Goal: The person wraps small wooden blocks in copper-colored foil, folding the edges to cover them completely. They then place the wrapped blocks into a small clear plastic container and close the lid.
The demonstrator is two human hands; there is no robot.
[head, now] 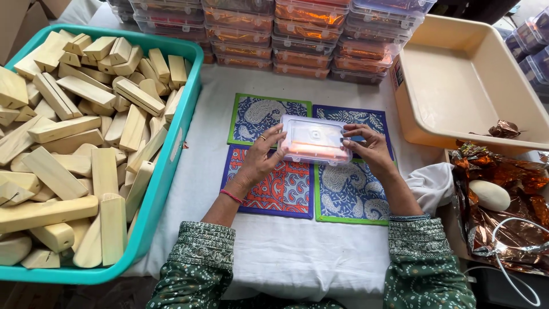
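Both hands clasped a clear lidded plastic box (315, 139) with an orange glow inside, the left hand (260, 157) gripping its left end and the right hand (369, 149) its right end, above four paisley-patterned cloth mats (286, 191) on the white-covered table (286, 257). A teal bin (171, 166) of pale wooden blocks (74, 149) stood left, a beige tray (463, 86) right, and stacked filled boxes (309, 34) behind.
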